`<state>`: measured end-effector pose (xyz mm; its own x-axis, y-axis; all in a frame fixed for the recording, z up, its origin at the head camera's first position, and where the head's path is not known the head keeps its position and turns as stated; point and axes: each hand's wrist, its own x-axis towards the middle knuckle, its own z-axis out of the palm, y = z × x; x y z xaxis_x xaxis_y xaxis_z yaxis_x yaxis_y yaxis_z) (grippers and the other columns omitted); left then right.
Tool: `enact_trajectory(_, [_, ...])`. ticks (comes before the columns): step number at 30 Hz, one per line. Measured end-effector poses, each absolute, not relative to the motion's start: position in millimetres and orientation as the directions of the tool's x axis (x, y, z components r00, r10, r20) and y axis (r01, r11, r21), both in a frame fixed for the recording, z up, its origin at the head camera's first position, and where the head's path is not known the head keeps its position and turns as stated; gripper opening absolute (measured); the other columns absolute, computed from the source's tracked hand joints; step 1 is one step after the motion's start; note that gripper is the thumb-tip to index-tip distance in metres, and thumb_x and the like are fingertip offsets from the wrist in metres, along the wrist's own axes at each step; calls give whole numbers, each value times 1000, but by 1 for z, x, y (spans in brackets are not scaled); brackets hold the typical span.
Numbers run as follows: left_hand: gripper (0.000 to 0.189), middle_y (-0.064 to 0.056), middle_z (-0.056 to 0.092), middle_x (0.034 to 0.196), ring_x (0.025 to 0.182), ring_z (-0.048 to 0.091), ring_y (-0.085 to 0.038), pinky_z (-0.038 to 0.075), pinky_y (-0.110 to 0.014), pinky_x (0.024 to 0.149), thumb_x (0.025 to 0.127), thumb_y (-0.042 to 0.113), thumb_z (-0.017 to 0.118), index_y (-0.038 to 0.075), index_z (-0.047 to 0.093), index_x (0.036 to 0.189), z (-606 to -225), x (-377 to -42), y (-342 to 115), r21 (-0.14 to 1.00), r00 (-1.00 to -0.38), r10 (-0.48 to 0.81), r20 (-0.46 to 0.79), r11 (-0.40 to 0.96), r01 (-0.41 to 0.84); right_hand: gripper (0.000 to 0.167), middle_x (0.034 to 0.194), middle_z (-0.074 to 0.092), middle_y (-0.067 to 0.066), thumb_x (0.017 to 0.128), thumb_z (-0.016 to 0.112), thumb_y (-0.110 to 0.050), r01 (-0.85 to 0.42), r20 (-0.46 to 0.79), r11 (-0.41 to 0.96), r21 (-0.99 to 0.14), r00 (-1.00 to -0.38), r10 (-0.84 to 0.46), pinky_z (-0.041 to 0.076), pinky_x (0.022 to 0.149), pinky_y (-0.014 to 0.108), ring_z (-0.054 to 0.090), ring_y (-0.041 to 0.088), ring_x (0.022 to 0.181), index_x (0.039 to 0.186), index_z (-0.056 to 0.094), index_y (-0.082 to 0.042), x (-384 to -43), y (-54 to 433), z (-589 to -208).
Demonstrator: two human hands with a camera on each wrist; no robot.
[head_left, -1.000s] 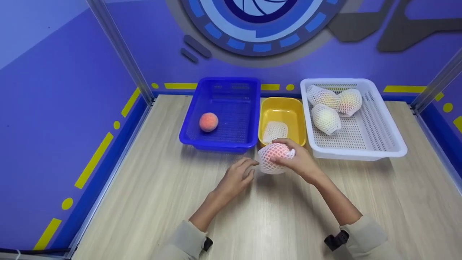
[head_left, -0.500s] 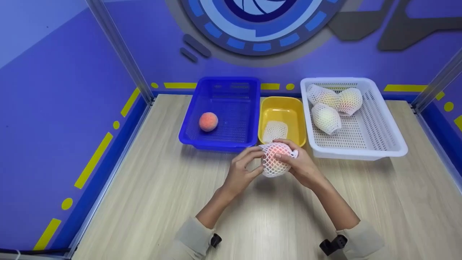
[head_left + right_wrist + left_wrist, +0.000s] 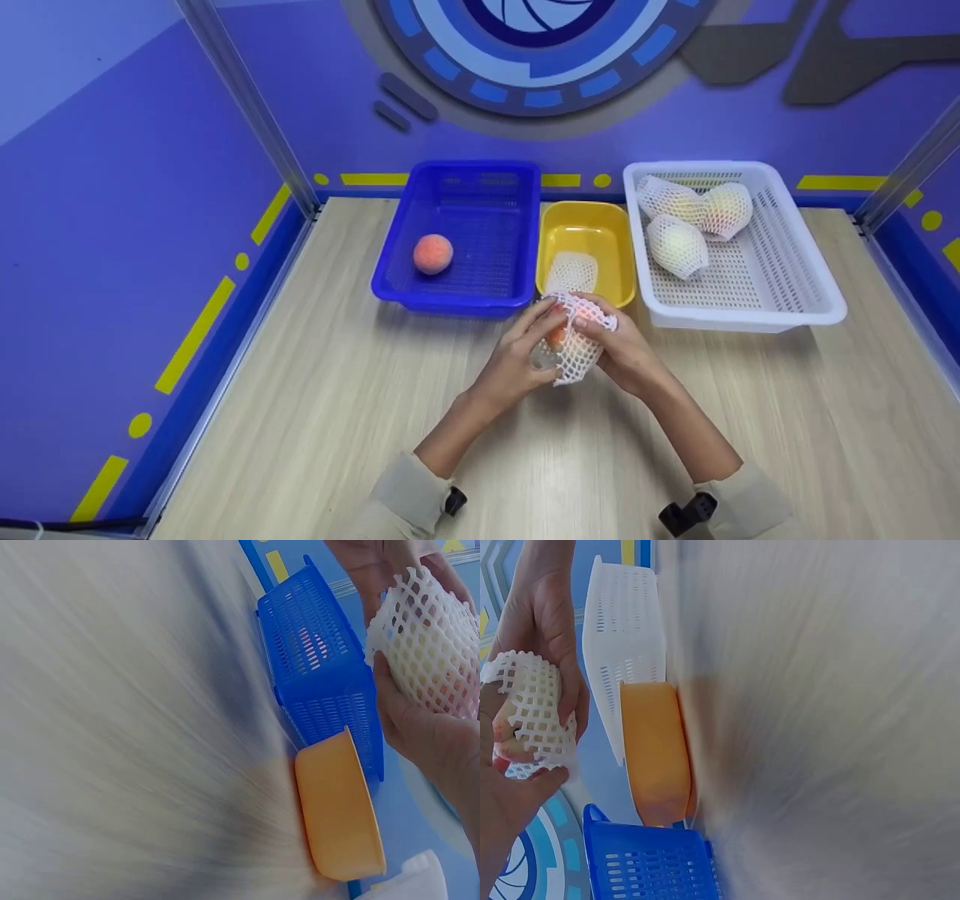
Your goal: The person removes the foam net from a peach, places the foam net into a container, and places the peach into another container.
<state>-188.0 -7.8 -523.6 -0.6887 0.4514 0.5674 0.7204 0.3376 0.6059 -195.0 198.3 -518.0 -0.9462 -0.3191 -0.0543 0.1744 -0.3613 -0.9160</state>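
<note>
In the head view, a peach [image 3: 556, 337] in a white foam net [image 3: 581, 358] is held between both hands, just in front of the yellow tub. My right hand [image 3: 628, 351] grips the netted peach from the right, thumb across the front. From the left, the fingers and thumb of my left hand [image 3: 516, 361] pinch the net's edge and spread its mouth, so bare orange-red skin shows there. The left wrist view shows the same stretched mouth with the fruit inside. Mesh [image 3: 431, 652] covers most of the fruit in the right wrist view.
A blue basket [image 3: 379, 281] at the back left holds one bare peach [image 3: 433, 253]. Beside it, the yellow tub [image 3: 628, 247] contains a flat foam net [image 3: 573, 270]. The white basket [image 3: 814, 259] at the back right has three netted fruits [image 3: 677, 246].
My left hand has moved right to the netted peach and taken hold of the net's edge. The net's mouth now stands pulled open, and its lower edge hangs further down.
</note>
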Motion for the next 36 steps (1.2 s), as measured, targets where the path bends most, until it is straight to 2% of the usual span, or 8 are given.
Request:
enact_trajectory(4, [76,-13,47,149,138,47,-29,44,-32,111,73,-5,85,8,55,141,-522,-187,-3,565,-682,452,575,384,730,52,134,51,17,101,55,-7,164,-34,-395,-904,-948,-316,60,88,36,65,25,109,149,36,-2,-194,197,-518])
enact_trajectory(9, [77,-15,50,143,133,51,-30,45,-29,110,67,-12,84,3,53,137,-518,-185,0,522,-687,457,565,448,726,50,132,53,17,100,55,-5,146,-23,-390,-909,-953,-303,60,87,35,66,25,106,147,39,-2,-193,195,-518])
enact_trajectory(17, [72,-17,54,139,131,54,-32,48,-32,108,67,-12,82,1,58,133,-520,-183,2,527,-707,420,568,474,705,52,132,54,16,101,55,-8,157,-37,-384,-910,-953,-302,58,92,37,63,24,111,150,36,-1,-188,189,-520])
enact_trajectory(22, [66,-18,58,135,128,56,-34,47,-37,110,65,-5,87,-1,62,127,-521,-184,-3,532,-704,378,601,468,706,54,135,54,14,104,53,-11,160,-18,-347,-924,-926,-377,57,93,38,62,24,113,153,33,-2,-190,197,-518])
enact_trajectory(27, [63,-23,57,136,128,56,-39,46,-39,111,65,-11,84,-5,62,124,-517,-186,-10,597,-735,334,590,432,676,56,144,49,10,103,49,-6,164,23,-369,-915,-891,-454,53,101,41,57,23,124,156,30,-3,-192,211,-516])
enact_trajectory(29, [63,-25,56,137,129,55,-40,45,-39,111,65,-14,81,-6,62,124,-516,-187,-14,630,-753,323,573,414,657,54,143,50,10,103,50,-3,153,32,-374,-915,-895,-444,53,101,41,57,23,124,154,33,-3,-192,214,-516])
enact_trajectory(32, [62,-26,56,138,130,54,-41,45,-40,111,66,-15,82,-6,63,124,-514,-188,-18,663,-769,313,557,390,639,47,135,54,10,101,56,-1,123,27,-356,-926,-922,-387,56,96,38,60,22,116,147,46,-5,-193,215,-516])
enact_trajectory(36, [58,-26,56,138,130,54,-41,46,-40,110,68,-16,80,-7,64,123,-511,-188,-21,687,-776,312,548,363,630,31,119,62,9,98,60,3,96,10,-359,-928,-960,-281,59,87,33,64,19,102,126,65,-9,-193,211,-516])
